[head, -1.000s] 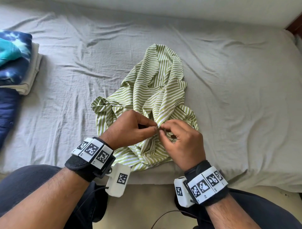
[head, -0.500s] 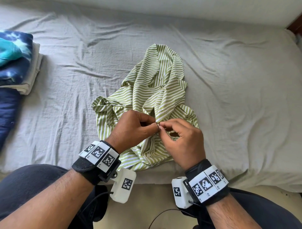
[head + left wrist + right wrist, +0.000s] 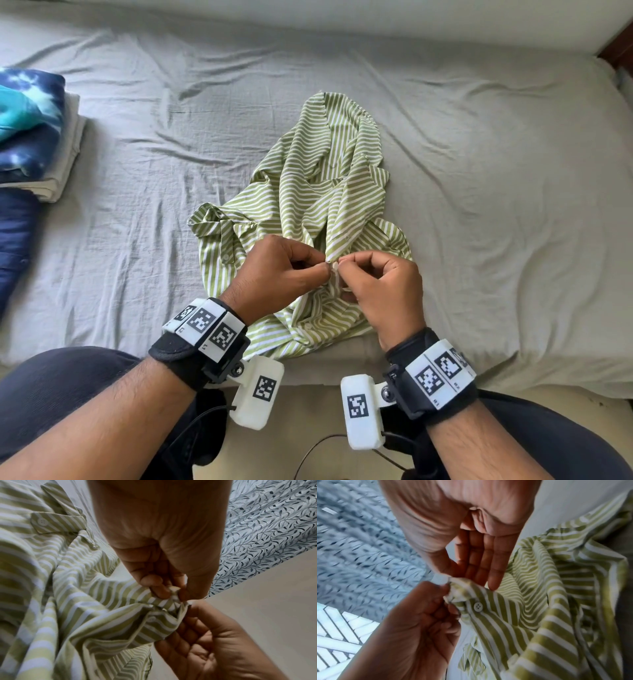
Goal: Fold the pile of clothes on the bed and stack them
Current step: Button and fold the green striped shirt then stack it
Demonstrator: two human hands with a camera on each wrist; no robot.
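While the green striped shirt (image 3: 318, 212) lies crumpled at the bed's (image 3: 496, 171) near edge, I have my left hand (image 3: 277, 274) and right hand (image 3: 380, 291) pinching its placket together, fingers clamped on cloth beside a button (image 3: 478, 606). I judge it as buttoning before folding; next comes spreading it flat. No readable garment label shows; folded stack (image 3: 34, 137) sits far left.

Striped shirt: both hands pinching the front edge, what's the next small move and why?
Probably finish pushing the button through its hole. The left hand and right hand pinch the two edges of the green striped shirt together at one spot, beside a fastened button. The shirt lies crumpled on the bed, so spreading it flat would follow.
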